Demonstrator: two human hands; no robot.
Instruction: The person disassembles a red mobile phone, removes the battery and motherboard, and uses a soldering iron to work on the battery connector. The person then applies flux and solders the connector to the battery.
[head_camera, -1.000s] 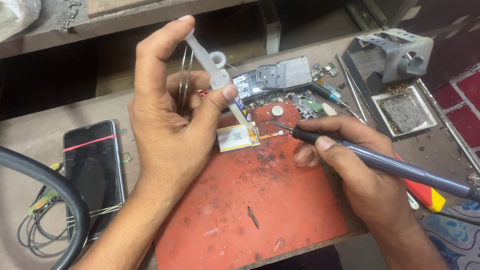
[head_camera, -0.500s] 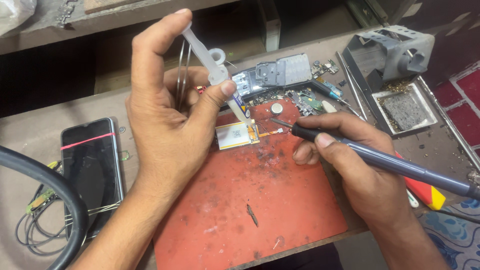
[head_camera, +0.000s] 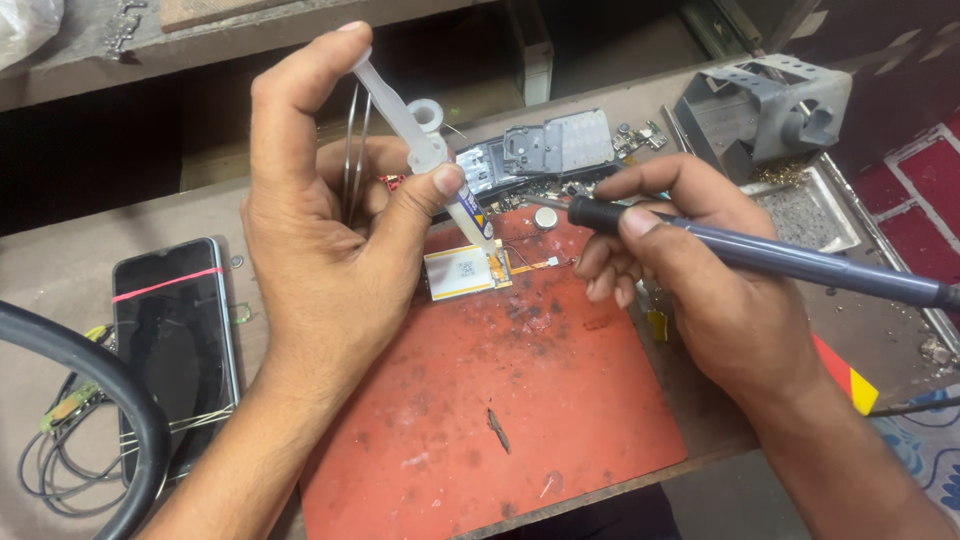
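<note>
My left hand (head_camera: 320, 230) grips a small clear syringe (head_camera: 425, 150), thumb on the plunger, with metal tweezers (head_camera: 352, 140) tucked in the same hand. The syringe's tip points down at a small flat silver battery (head_camera: 462, 274) with thin wires, which lies on a red work mat (head_camera: 520, 400). My right hand (head_camera: 700, 290) holds a dark blue soldering iron (head_camera: 800, 262) like a pen. Its tip hovers just right of the battery's wire ends.
A black phone with a red band (head_camera: 175, 340) lies at the left beside a black cable (head_camera: 90, 390) and thin wires. An opened grey phone body (head_camera: 545, 160) sits behind the mat. A metal iron stand (head_camera: 765, 105) and a tray (head_camera: 810, 215) are at the right.
My left hand has risen a little with the syringe. My right hand has lifted the soldering iron slightly up and back from the battery's wires.
</note>
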